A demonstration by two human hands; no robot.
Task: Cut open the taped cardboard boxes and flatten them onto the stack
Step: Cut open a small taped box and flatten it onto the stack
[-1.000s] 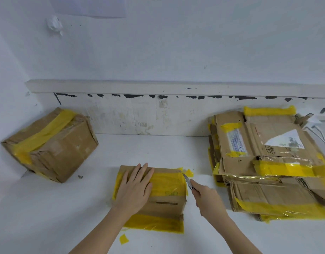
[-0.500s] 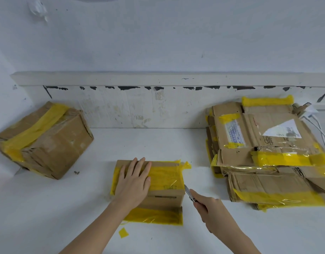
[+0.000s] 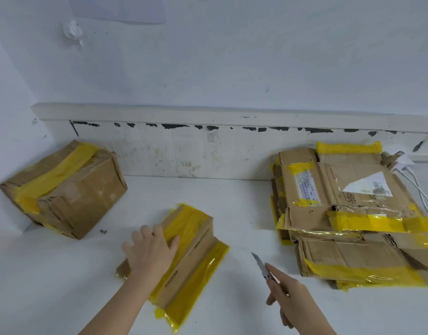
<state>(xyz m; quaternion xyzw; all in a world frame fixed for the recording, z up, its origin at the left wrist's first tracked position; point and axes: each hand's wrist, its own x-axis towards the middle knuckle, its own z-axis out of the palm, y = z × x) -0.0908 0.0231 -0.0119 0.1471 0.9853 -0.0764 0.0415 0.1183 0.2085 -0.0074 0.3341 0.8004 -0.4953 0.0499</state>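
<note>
A white wall point(image 3: 232, 56) fills the top of the view. A sheet of paper point(image 3: 118, 8) hangs high on it, and a small crumpled white lump point(image 3: 71, 31) sticks just below. Lower down runs a white ledge point(image 3: 208, 114), with a scuffed white board point(image 3: 184, 153) under it that has black chipped marks along its top edge. The tabletop point(image 3: 244, 213) is white. White cables point(image 3: 420, 189) lie at the far right. The light is soft and even.
</note>
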